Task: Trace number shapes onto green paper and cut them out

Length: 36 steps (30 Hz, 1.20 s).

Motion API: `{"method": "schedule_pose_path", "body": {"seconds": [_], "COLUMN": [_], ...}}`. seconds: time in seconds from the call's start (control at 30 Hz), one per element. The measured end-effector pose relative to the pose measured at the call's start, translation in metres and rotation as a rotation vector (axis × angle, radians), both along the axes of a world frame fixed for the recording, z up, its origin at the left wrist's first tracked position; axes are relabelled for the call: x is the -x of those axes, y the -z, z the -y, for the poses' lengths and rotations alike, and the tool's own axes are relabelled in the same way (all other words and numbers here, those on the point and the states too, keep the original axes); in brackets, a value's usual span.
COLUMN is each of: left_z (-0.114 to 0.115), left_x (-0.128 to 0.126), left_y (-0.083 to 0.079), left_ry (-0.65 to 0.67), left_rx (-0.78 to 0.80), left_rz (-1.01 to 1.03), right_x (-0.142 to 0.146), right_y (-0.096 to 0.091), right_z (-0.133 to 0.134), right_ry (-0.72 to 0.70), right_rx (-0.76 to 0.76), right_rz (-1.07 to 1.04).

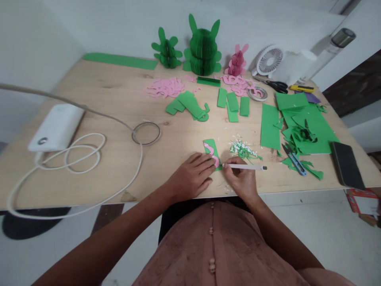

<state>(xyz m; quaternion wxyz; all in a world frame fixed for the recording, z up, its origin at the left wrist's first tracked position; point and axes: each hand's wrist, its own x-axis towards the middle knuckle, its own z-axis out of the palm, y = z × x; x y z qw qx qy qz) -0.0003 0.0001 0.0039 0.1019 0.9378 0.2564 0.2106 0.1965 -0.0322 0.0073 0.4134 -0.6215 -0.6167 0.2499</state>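
My left hand lies flat with its fingers stretched out, pressing a pink curved paper cutout onto a small green paper piece at the table's front. Pinched in my right hand is a white pen, its tip at the right edge of the cutout and the green piece. Part of the cutout is hidden beneath my left fingers. Just beyond my right hand sits a small heap of green and white paper scraps.
Green and pink honeycomb paper figures stand at the back. Pink cutouts and green pieces lie mid-table. Thread snips and a phone are right; a white power bank with a looping cable is left.
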Motion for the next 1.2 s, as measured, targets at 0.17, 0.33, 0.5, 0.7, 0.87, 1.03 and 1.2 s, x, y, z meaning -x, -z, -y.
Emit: {"method": "schedule_pose_path", "body": {"seconds": [0.17,0.33,0.5,0.7,0.87,1.03,1.2], "left_z": [0.0003,0.0001,-0.0002,-0.0001,-0.0003,-0.0006,-0.0007], "left_x": [-0.0001,0.0,0.0002,0.0002,0.0002,-0.0002,-0.0002], "left_y": [0.0004,0.0004,-0.0001,0.0014,0.0012,0.0013,0.0015], "left_ry": [-0.004,0.003,0.003,0.0,0.004,0.007,0.004], "left_rx": [-0.004,-0.012,-0.017,-0.017,-0.018,-0.025,-0.022], "left_rz": [0.004,0.0,-0.009,0.003,0.006,0.012,0.007], "right_x": [0.0005,0.0006,0.0006,0.0003,-0.0002,-0.0001,0.0002], "right_y": [-0.0008,-0.0021,-0.0031,-0.0011,-0.0011,-0.0028,-0.0005], "right_z": [0.0003,0.0006,0.0005,0.0007,0.0004,-0.0001,-0.0007], "right_ry": [-0.022,-0.01,-0.003,-0.022,-0.005,-0.017,-0.007], "right_rx": [-0.021,-0.007,-0.008,0.0,-0.023,-0.037,-0.026], "right_rz": [-0.008,0.015,0.011,-0.007,-0.003,0.016,0.025]}}
